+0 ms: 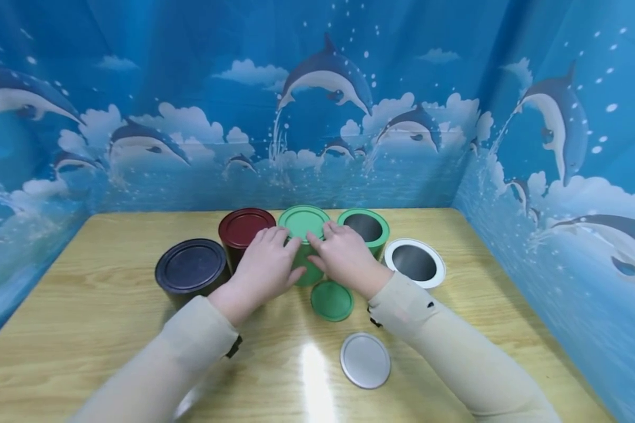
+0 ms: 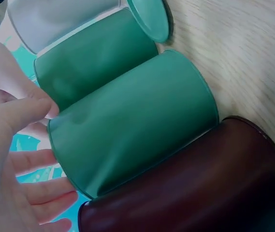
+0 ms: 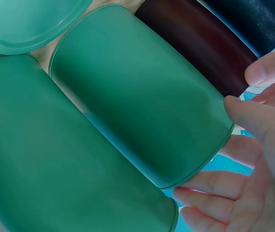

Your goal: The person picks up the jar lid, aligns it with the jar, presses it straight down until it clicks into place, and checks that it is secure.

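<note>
A green can [image 1: 310, 271] with a lighter green lid [image 1: 303, 218] on top stands at the middle of a row of cans. My left hand [image 1: 267, 258] touches the left and front edge of this lid with fairly straight fingertips. On the right side of the same rim rest the fingertips of my right hand [image 1: 349, 255], its thumb near the can's front. In the right wrist view the right fingers [image 3: 214, 183] lie along the lid end of the green can [image 3: 142, 96]. The left fingers [image 2: 40, 191] are spread at that end in the left wrist view.
Left of the green can stand a dark red can [image 1: 247, 228] and a black can [image 1: 191, 267], both lidded. To its right are an open green can [image 1: 383, 229] and an open white can [image 1: 440, 267]. A green lid [image 1: 332, 301] and a silver lid [image 1: 365, 360] are in front.
</note>
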Demonstrator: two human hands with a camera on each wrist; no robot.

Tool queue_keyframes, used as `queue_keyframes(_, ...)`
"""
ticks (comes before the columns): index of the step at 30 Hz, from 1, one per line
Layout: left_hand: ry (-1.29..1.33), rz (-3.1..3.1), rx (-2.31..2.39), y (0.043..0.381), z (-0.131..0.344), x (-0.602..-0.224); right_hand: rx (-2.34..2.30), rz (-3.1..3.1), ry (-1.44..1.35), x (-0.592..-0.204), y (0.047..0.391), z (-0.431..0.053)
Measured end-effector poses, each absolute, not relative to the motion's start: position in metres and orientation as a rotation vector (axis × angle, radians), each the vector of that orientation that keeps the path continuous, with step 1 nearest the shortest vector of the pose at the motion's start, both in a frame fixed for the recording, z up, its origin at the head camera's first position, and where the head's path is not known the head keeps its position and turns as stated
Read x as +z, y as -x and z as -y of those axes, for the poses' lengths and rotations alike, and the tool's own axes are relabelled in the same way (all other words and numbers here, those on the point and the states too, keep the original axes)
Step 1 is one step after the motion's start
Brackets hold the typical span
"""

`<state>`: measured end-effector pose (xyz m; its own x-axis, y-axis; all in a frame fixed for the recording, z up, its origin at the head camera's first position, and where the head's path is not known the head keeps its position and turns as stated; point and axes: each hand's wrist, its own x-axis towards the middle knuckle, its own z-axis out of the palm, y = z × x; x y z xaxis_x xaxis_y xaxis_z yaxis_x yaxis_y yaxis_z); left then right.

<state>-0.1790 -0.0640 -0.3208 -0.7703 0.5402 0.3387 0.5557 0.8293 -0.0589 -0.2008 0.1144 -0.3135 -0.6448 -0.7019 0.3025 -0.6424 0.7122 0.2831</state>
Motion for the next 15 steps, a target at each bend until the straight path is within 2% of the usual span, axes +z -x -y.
queue_keyframes(15,0.666,2.698,-0.126,0.1832,0.0651,-0.3213,-0.228,2.556,-1.041,-0.3106,0.1998,-0.1141)
